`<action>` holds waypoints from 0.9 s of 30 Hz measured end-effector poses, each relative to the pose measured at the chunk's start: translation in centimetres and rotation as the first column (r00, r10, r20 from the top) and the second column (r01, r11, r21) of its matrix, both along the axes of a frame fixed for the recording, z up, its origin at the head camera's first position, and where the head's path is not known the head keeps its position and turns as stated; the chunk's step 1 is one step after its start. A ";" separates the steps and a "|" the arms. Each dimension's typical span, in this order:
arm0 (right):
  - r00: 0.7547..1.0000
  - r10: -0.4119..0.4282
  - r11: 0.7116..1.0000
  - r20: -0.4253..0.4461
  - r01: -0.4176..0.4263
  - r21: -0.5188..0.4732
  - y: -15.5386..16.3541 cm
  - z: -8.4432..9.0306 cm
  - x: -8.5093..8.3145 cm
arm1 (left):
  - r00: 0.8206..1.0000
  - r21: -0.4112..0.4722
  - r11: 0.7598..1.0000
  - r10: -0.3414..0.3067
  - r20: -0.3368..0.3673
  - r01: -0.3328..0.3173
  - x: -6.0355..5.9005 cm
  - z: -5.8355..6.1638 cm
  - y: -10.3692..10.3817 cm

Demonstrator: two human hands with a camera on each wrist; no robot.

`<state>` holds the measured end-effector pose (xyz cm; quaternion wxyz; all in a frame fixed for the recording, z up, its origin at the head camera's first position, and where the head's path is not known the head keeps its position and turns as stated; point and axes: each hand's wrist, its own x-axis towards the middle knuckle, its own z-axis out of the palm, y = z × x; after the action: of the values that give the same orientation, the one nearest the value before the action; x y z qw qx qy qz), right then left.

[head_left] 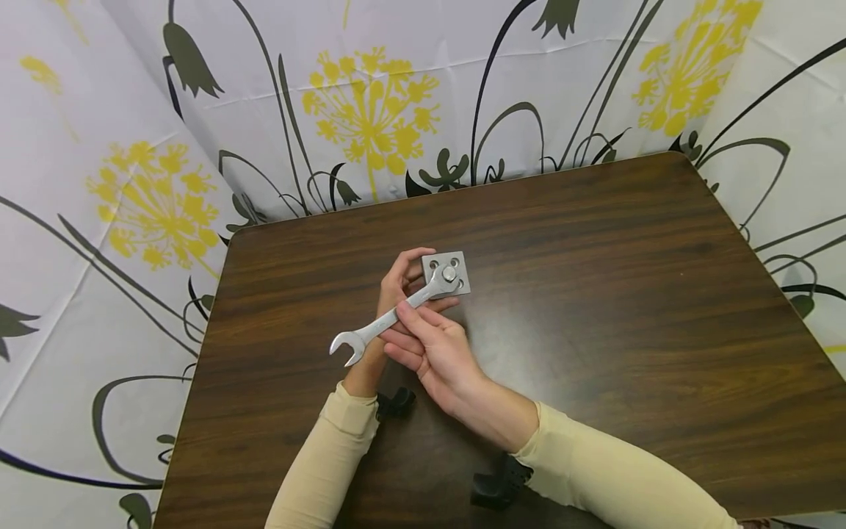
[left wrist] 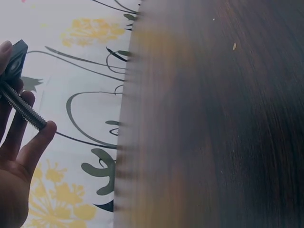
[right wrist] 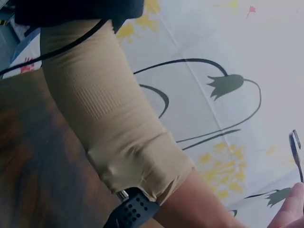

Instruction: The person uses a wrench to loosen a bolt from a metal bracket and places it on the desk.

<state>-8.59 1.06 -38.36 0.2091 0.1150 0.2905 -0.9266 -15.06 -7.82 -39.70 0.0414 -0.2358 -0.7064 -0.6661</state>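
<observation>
My left hand [head_left: 393,286] holds a square metal plate [head_left: 463,283] with holes near its corners. A bolt's hex head [head_left: 449,274] shows on the plate's face, and its long threaded shank [left wrist: 27,111] sticks out behind, with a fingertip at its end in the left wrist view. In my right hand [head_left: 451,361] a combination wrench [head_left: 378,325] is pinched at mid-handle between thumb and fingers. The ring end surrounds the bolt head; the open end points down and left. Only a fingertip and one wrench end [right wrist: 294,145] show at the right wrist view's edge.
Both hands are above a dark wood-grain table [head_left: 595,294]. A white curtain [head_left: 264,110] with yellow and grey flower prints hangs behind and beside it. Black wrist devices [head_left: 492,488] are strapped below the cream sleeves [head_left: 595,463].
</observation>
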 end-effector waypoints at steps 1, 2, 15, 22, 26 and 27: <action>1.000 0.001 1.000 -0.008 -0.001 0.002 -0.1 0.0 -0.1 | 1.000 0.004 1.000 0.002 -0.001 -0.002 0.0 0.0 0.0; 1.000 0.004 1.000 -0.009 -0.004 0.000 -0.2 0.1 -0.2 | 1.000 0.014 1.000 0.000 -0.002 0.000 0.1 0.1 0.1; 0.997 0.069 0.998 0.020 -0.068 -0.009 0.0 0.1 -1.2 | 0.999 0.078 0.996 -0.033 -0.027 0.035 -0.6 -1.0 0.1; 0.988 0.151 0.983 0.003 -0.151 0.104 0.8 -0.9 -0.8 | 0.999 0.013 1.000 0.005 -0.048 -0.004 -0.8 -1.3 -0.2; 0.982 0.187 0.968 -0.008 -0.183 0.171 1.6 -1.4 -0.6 | 1.000 0.013 1.000 0.018 -0.021 -0.018 -0.8 -1.6 -0.3; 0.981 0.195 0.965 -0.010 -0.189 0.184 1.9 -1.5 -0.5 | 1.000 0.017 1.000 0.019 -0.019 -0.019 -1.0 -1.9 -0.3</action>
<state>-9.09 2.94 -39.86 0.2824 0.0920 0.3867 -0.8731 -16.06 -8.14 -41.61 0.0568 -0.2351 -0.7025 -0.6693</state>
